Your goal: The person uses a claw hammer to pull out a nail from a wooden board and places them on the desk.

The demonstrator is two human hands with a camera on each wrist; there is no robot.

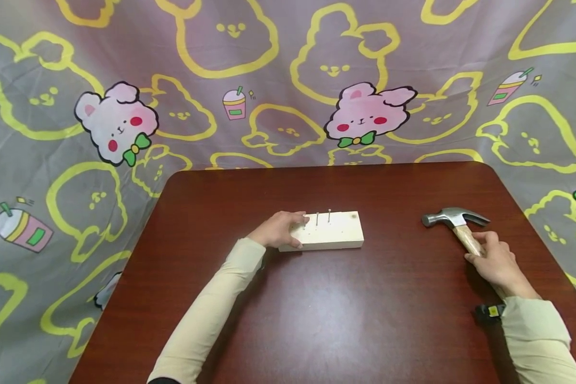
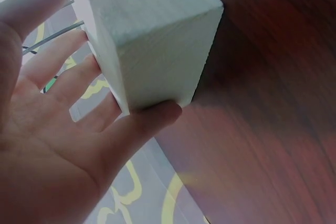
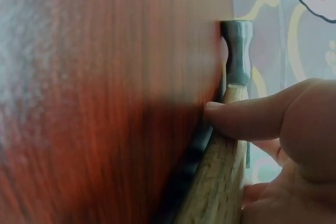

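A pale wooden block (image 1: pixel 343 230) lies near the middle of the table, with two thin nails (image 1: pixel 329 216) standing up from its top. My left hand (image 1: pixel 284 228) holds the block's left end, thumb at the near side and fingers over the far side. In the left wrist view, the block's end face (image 2: pixel 163 61) shows between thumb and fingers. Over at the right, my right hand (image 1: pixel 500 265) grips the wooden handle (image 1: pixel 468 240) of a claw hammer. The steel head (image 1: pixel 453 216) points away from me, claw to the right; the right wrist view shows it close to the tabletop.
The dark red-brown table (image 1: pixel 317 304) has rounded far corners. A patterned curtain (image 1: pixel 278 64) hangs behind it and along both sides. Beside my right wrist sits a small black device (image 1: pixel 488 312) with a yellow mark.
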